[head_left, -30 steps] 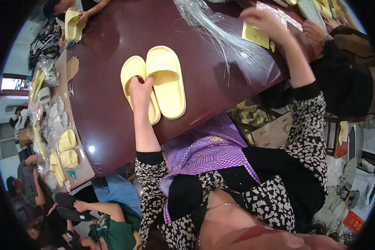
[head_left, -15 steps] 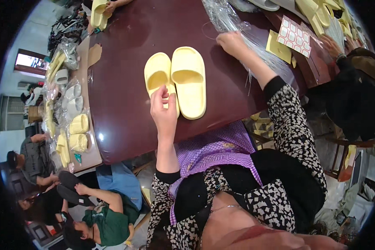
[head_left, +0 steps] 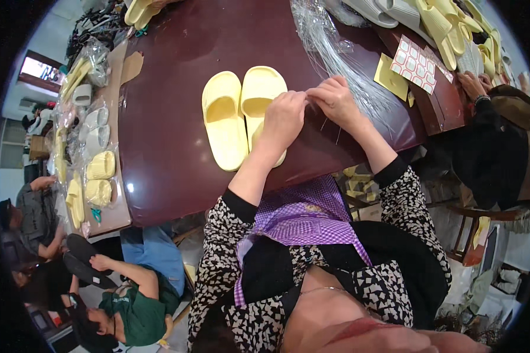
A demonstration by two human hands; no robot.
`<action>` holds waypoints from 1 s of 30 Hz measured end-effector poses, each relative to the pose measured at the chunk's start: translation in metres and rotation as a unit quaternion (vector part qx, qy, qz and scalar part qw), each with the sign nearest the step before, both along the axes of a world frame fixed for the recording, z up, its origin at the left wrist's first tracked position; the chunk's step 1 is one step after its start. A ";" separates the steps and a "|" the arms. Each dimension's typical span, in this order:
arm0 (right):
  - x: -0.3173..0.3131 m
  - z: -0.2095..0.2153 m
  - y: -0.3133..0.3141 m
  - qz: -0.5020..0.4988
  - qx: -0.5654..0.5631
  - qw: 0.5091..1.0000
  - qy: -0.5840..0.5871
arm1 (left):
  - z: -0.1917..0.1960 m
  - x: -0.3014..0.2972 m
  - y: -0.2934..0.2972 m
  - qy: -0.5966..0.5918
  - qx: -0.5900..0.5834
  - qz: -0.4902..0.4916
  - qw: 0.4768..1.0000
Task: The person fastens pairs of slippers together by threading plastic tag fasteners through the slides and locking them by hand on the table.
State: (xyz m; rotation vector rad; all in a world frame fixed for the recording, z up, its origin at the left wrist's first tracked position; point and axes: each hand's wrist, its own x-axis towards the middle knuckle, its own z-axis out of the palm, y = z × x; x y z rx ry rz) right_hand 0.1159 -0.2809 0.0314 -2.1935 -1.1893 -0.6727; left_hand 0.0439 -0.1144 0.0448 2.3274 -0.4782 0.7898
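A pair of pale yellow slide slippers lies side by side on the dark red table, toes away from me. The left slipper [head_left: 228, 144] shows whole; my left hand [head_left: 284, 119] hangs over part of the right slipper [head_left: 264, 81]. Fingertip to fingertip, my left hand and my right hand [head_left: 337, 105] meet just right of the slippers. Both are closed in a pinch on a thin clear plastic strand, mostly hidden by the fingers. Fine ends trail below my right hand. Beyond it lies a bundle of clear plastic strands [head_left: 330, 56].
A yellow card [head_left: 391, 76] and a sheet of red-framed labels [head_left: 414, 63] lie right of the bundle. Yellow and grey slippers [head_left: 436, 26] are heaped at the far right, near another person's hands [head_left: 472, 85]. More bagged slippers [head_left: 100, 165] line the left board; co-workers sit at lower left.
My right hand has come back from the strand bundle toward me. My left hand has left the left slipper and moved right to meet it, both now pinching.
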 end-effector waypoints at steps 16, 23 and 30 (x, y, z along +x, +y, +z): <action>0.046 -0.026 -0.048 -0.164 0.012 0.986 0.026 | 0.034 -0.089 0.082 -0.041 0.051 0.251 0.966; -0.049 0.037 0.041 0.076 0.084 0.976 0.186 | 0.010 -0.111 0.071 0.025 0.003 0.233 0.972; -0.078 0.010 0.070 0.148 -0.003 0.978 0.145 | 0.001 -0.117 0.065 0.029 -0.012 0.202 0.979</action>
